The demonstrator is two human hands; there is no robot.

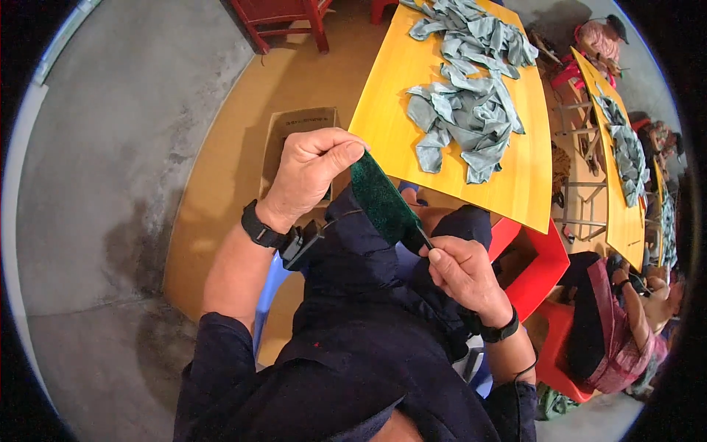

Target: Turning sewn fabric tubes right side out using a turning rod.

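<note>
At centre, left hand [313,171] pinches green strip [381,197], right hand [465,274] its dark tip [418,241]; seemingly held taut, it next likely needs steady tension.

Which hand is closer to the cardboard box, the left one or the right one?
The left. The left hand partly overlaps the cardboard box in this view; the right hand is farther off, lower and to the right, past the green strip.

Tan floor [228,191], grey surface [110,184] at left. Yellow desk [379,103] ahead, second desk [624,232] right. Red wooden chair [274,9] up top.
</note>
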